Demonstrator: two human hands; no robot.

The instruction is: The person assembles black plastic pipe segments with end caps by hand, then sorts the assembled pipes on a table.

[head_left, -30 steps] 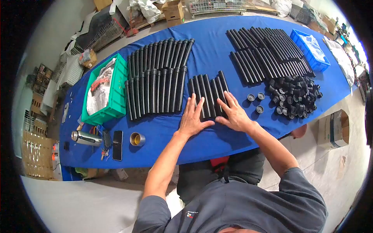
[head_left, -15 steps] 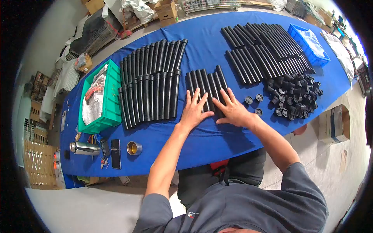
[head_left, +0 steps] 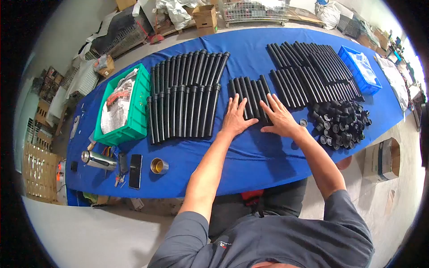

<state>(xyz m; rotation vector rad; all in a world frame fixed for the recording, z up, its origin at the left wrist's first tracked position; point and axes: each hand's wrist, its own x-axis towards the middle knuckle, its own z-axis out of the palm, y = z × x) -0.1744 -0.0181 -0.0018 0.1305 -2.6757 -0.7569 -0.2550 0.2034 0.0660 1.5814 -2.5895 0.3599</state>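
Note:
A small row of several black tubes lies side by side on the blue cloth in front of me. My left hand rests on the left part of this row, fingers spread, thumb pointing right. On the right part lies my right hand, also spread, its fingertips touching the tubes. The hands cover the near ends of the tubes. To the left are two rows of black tubes with caps on their far ends. A loose black cap sits beside my right hand.
More black tubes lie in rows at the back right, above a heap of black caps. A blue bin stands behind them. At left are a green crate, a thermos, a phone and a metal cup.
The head view has shifted, so the table things appear further right. Both hands stay spread on the small row, a little further up the tubes. My right hand and forearm now hide some loose caps.

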